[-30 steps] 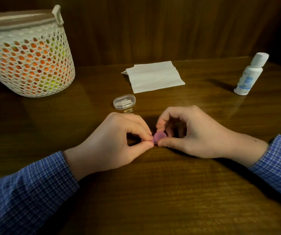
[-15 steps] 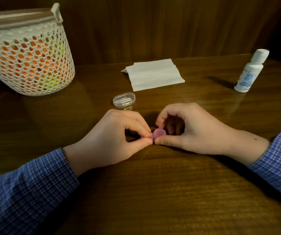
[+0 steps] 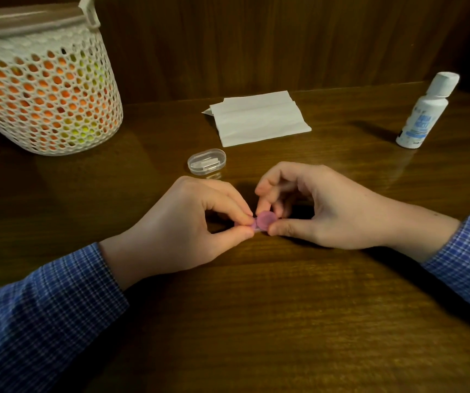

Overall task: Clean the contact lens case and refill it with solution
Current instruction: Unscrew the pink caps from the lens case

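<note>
Pink plastic, round: the lens case (image 3: 262, 221) sits low over the table (image 3: 284, 321) between both hands, 1 lid face showing. Left hand (image 3: 184, 226) pinches the case's left end between thumb and forefinger; right hand (image 3: 317, 207) pinches the lid on the right end, thumb below and curled fingers above. Both grips are narrow fingertip holds on a small part, so little of the case can be seen; whether it touches the wood cannot be told. Judged step: unscrewing a lid, cleaning not yet begun. Risks: a lid that gives suddenly could slip from the fingertips and roll across the polished table; any old liquid inside could spill onto the wood if the case tips while opening. Just beyond the hands lies a small clear box (image 3: 206, 161), closed, contents unclear. Farther back, a folded white tissue (image 3: 259, 117). Far right, well apart, stands the white solution bottle (image 3: 426, 112), cap on; its label carries blue print too blurred to read, no brand legible. Far left, a white mesh basket (image 3: 43, 89) holds orange and yellow items. No other writing visible.
</note>
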Demonstrator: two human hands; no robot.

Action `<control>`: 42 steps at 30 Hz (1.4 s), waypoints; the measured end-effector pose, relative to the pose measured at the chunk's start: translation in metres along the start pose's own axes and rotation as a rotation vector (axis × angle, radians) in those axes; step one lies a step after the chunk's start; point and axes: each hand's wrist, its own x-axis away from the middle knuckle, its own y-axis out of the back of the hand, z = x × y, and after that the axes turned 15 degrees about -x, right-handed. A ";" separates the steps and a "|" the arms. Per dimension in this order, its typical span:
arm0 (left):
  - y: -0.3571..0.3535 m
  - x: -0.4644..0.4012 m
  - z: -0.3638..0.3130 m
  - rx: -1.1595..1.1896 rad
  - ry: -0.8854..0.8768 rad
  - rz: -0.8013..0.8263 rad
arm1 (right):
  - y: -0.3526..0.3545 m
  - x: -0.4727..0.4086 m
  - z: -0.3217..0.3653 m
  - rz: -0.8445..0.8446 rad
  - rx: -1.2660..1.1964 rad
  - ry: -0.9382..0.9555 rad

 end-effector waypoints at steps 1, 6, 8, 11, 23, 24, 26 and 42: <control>0.000 0.000 0.000 -0.006 0.000 -0.003 | -0.002 0.001 -0.001 -0.009 0.005 0.002; -0.001 0.003 0.001 -0.041 -0.001 -0.002 | -0.008 0.002 -0.001 -0.110 0.109 0.021; -0.002 0.002 0.002 -0.055 -0.011 0.003 | -0.009 0.002 -0.001 -0.128 0.096 0.017; -0.003 0.001 0.001 -0.075 -0.055 0.030 | -0.009 0.001 -0.003 -0.136 0.071 0.013; -0.001 0.000 0.000 -0.085 -0.075 0.077 | -0.010 0.000 -0.003 -0.063 0.089 0.063; -0.001 0.001 0.000 -0.084 -0.079 0.072 | -0.012 0.001 -0.003 -0.080 0.108 0.068; 0.000 0.001 0.000 -0.080 -0.077 0.057 | -0.014 0.000 -0.003 -0.114 0.111 0.069; 0.004 0.000 0.002 -0.025 -0.039 0.014 | -0.002 -0.002 -0.003 0.002 -0.004 0.043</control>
